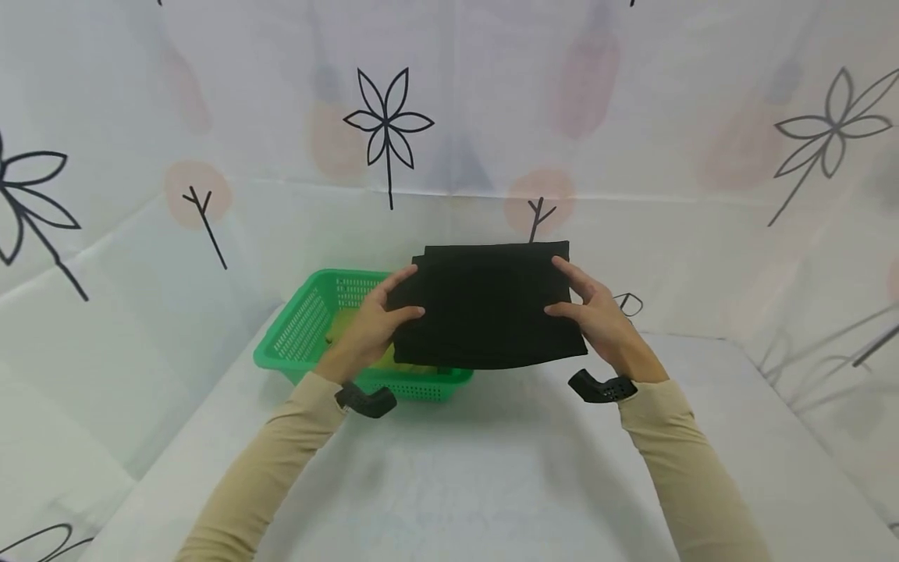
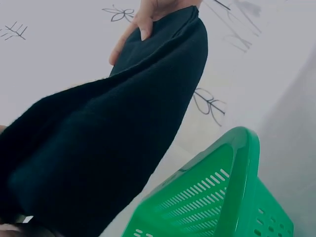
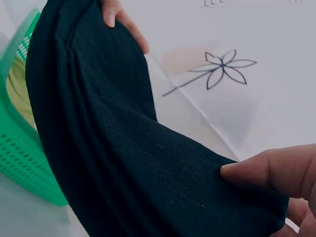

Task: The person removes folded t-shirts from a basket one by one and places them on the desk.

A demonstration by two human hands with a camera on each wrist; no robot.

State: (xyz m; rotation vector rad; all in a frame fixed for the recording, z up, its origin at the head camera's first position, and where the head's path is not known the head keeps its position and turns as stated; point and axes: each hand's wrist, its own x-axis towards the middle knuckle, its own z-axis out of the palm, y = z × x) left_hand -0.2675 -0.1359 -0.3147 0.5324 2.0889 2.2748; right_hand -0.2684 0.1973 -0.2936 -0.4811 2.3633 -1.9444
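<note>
A folded black cloth [image 1: 488,308] is held up in the air between both hands, its layers showing along one edge in the right wrist view. My left hand [image 1: 374,321] grips its left side, thumb on the near face. At the opposite side, my right hand [image 1: 597,318] pinches the fabric, with the thumb [image 3: 252,174] pressed on top and fingers beneath. Behind and below the cloth stands a green plastic basket [image 1: 284,343], partly covered by it in the head view. Yellow-green fabric [image 3: 19,89] lies inside the basket.
The basket sits on a white-covered table [image 1: 449,484], toward its back left. A white curtain [image 1: 463,94] printed with flowers hangs behind and at the sides. Each wrist wears a black strap with a camera mount [image 1: 597,388].
</note>
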